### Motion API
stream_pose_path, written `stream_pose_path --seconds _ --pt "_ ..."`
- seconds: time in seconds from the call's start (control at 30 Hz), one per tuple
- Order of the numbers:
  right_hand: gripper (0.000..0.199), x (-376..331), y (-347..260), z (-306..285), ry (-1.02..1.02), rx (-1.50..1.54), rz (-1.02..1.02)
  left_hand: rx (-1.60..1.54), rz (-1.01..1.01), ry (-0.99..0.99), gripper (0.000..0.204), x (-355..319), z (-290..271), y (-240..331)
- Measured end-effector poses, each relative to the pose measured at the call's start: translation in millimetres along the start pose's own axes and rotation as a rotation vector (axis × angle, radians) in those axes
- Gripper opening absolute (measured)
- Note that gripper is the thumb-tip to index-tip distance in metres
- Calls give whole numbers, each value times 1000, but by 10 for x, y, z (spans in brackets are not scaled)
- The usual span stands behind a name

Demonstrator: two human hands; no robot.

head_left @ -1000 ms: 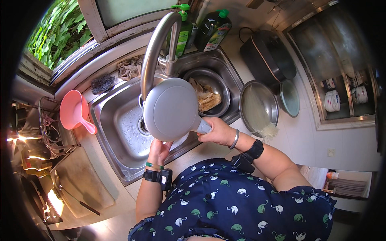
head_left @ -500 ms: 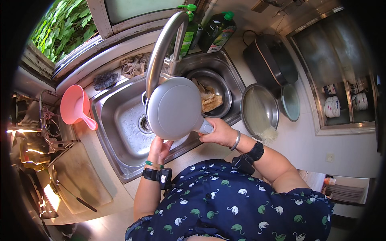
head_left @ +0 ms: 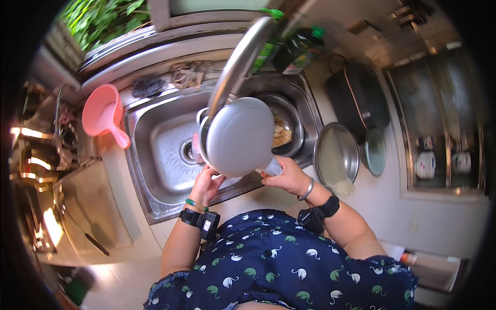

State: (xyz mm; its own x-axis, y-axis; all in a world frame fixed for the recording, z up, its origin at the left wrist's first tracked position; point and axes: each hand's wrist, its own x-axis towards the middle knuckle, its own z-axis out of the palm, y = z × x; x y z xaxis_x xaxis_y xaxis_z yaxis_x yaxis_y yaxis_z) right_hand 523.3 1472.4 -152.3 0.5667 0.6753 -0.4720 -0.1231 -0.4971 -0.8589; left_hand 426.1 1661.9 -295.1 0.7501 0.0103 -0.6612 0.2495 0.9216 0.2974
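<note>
Centrally, a grey pan (head_left: pixel 242 135) is held bottom-up over the steel sink (head_left: pixel 155 155); its handle is gripped by the closed right hand (head_left: pixel 287 175). The left hand (head_left: pixel 206 183) touches its rim at 7 o'clock, grip unclear. Two dark green bottles (head_left: pixel 302 49) with pale labels stand at 1 o'clock, partly hidden by the tap (head_left: pixel 235 67). The pan's inside is hidden.

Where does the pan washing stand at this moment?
Done: nothing clearly; no clean pieces show. In hand: the right hand grips the grey pan by its handle, tilted over the sink, while the left hand touches its lower rim. Left: a bowl with food scraps in the sink, and a steel lid on the counter.
</note>
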Motion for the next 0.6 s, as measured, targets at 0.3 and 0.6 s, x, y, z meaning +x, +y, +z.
stream_pose_path --seconds 0.3,0.6 --pt "21 -80 -56 53 72 59 48 -55 34 -28 48 31 -46 -85" --pt "17 -74 -69 46 113 81 51 -14 -22 18 51 -63 73 -27"
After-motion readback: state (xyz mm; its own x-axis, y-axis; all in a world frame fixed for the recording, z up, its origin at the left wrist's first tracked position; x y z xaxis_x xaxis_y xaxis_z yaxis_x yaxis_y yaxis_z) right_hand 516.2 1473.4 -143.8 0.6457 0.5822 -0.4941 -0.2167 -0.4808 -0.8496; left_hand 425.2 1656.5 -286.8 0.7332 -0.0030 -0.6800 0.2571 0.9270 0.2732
